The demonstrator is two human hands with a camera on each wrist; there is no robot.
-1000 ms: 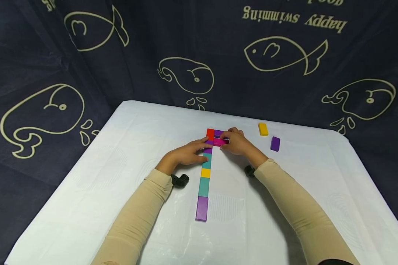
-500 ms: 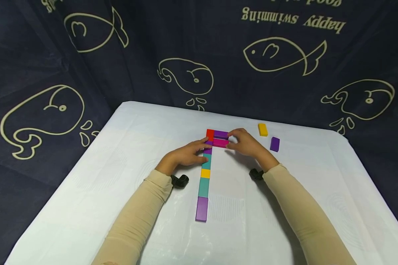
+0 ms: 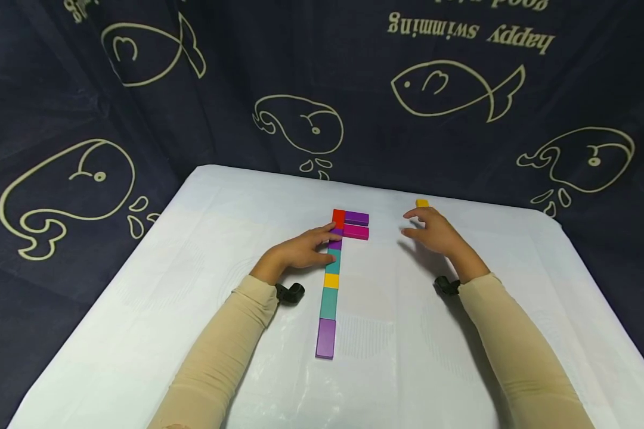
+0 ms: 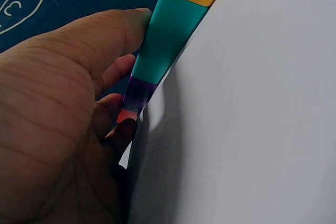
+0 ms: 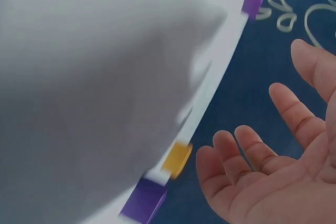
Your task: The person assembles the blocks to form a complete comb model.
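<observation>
- The left hand point(image 3: 303, 247) lies palm down beside the row, relaxed fingers reaching across its far end, thumb touching the teal block point(image 3: 333, 267); it rests there, gripping nothing.
- Its fingertips lie at the red block point(image 3: 338, 215) and the purple block point(image 3: 335, 243), just beyond the teal one.
- The right hand point(image 3: 434, 232) hangs over the table's point(image 3: 279, 381) right side, thumb and fingers parted, holding nothing.
- Near it are the loose yellow block point(image 3: 421, 203), partly hidden in the head view, and a loose purple block point(image 5: 144, 201).
- The dark purple block point(image 3: 356, 218) and magenta block point(image 3: 356, 232) extend rightward from the row's far end, between the hands.
</observation>
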